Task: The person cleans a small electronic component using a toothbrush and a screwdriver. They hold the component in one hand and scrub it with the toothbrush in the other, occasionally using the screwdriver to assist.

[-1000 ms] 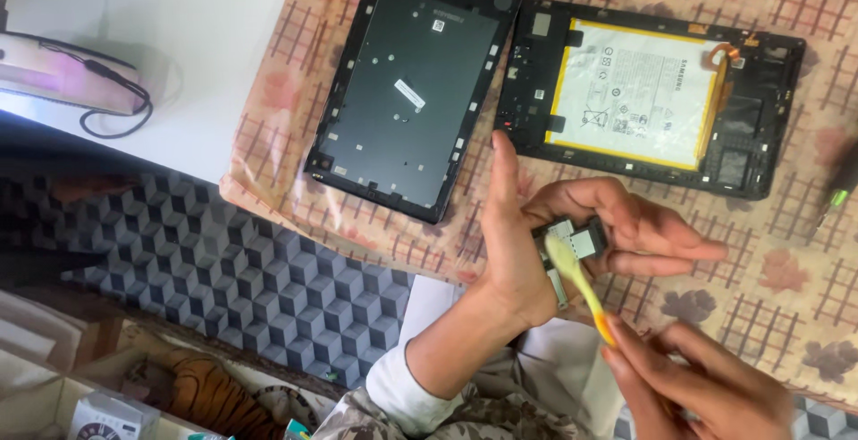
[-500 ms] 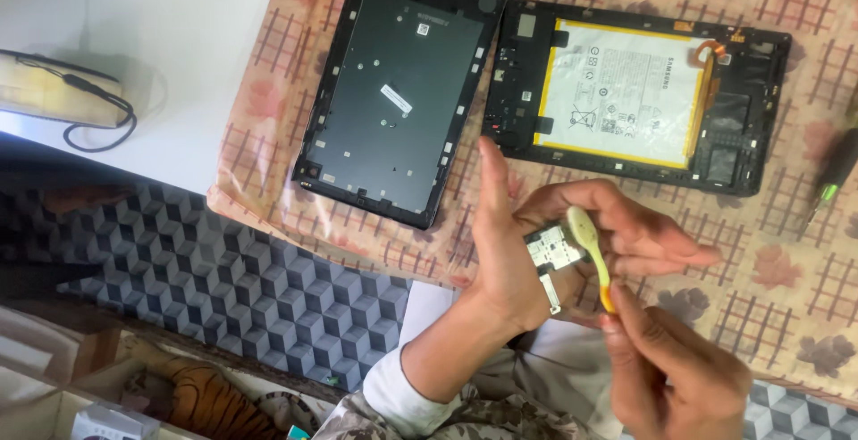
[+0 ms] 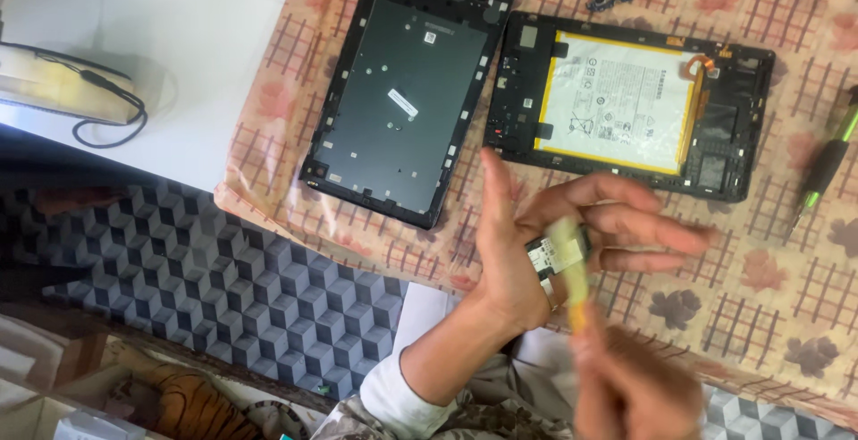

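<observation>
Over patterned cloth, hands clamped, left [image 3: 527,252] on flat circuit board [image 3: 556,254], right [image 3: 635,386] on yellow toothbrush [image 3: 572,266].

Soft daylight; motion-blurred right hand [image 3: 639,386]

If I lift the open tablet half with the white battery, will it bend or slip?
The tablet half looks thin and flat, so probably light and a little flexible. Its exposed battery likely needs gentle handling. The cloth under it should limit sliding.
</observation>
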